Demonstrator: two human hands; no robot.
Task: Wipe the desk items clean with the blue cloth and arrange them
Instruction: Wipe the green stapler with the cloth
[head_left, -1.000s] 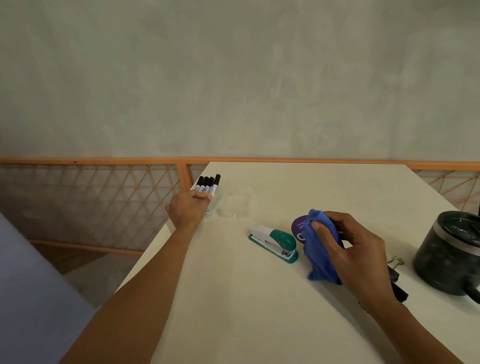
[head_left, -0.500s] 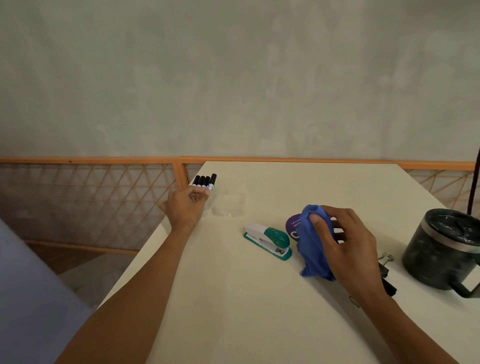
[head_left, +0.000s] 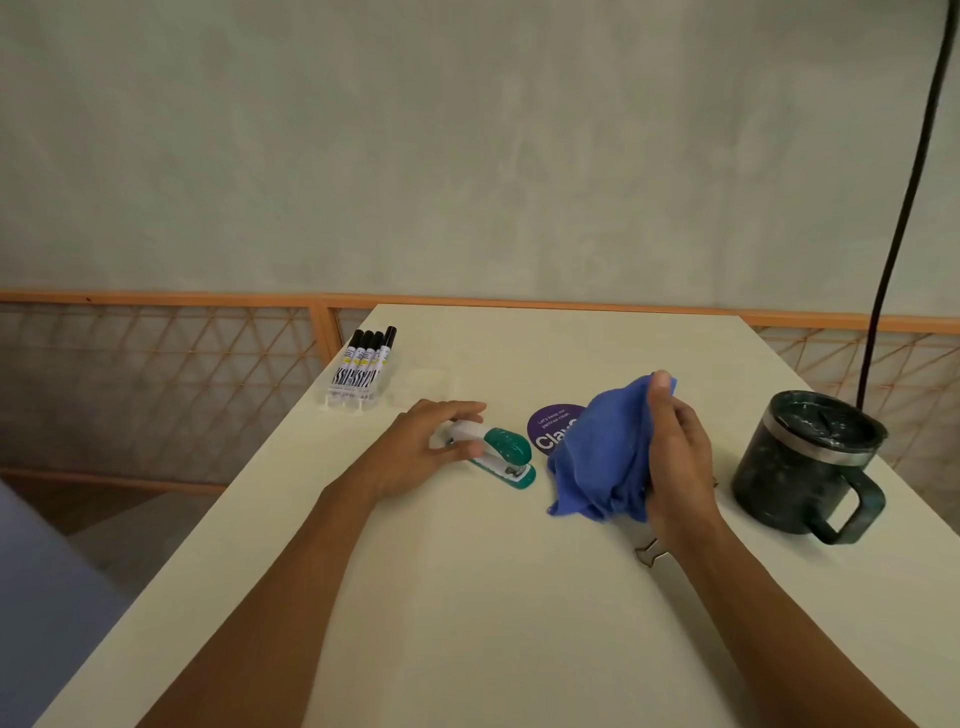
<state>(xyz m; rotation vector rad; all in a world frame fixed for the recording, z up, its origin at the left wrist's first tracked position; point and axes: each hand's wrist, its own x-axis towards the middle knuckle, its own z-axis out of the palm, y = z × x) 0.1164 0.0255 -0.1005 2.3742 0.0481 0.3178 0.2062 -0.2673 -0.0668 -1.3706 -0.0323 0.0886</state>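
My right hand (head_left: 672, 457) grips the bunched blue cloth (head_left: 605, 457) a little above the cream desk (head_left: 467, 597). My left hand (head_left: 431, 447) closes its fingers around the white rear end of the teal and white stapler (head_left: 501, 454), which lies on the desk. A pack of black markers (head_left: 363, 366) lies at the desk's far left edge. A round purple sticker (head_left: 550, 428) lies behind the cloth, partly hidden. A metal binder clip (head_left: 649, 553) shows under my right wrist.
A dark mug (head_left: 810, 462) with a lid and handle stands at the right. A clear plastic piece (head_left: 423, 387) lies beside the markers. An orange lattice railing (head_left: 156, 374) runs behind and left of the desk. A black cable (head_left: 904, 208) hangs at the right.
My left hand let go of the marker pack at the far left edge and moved right onto the stapler. My right hand lifted the cloth higher.
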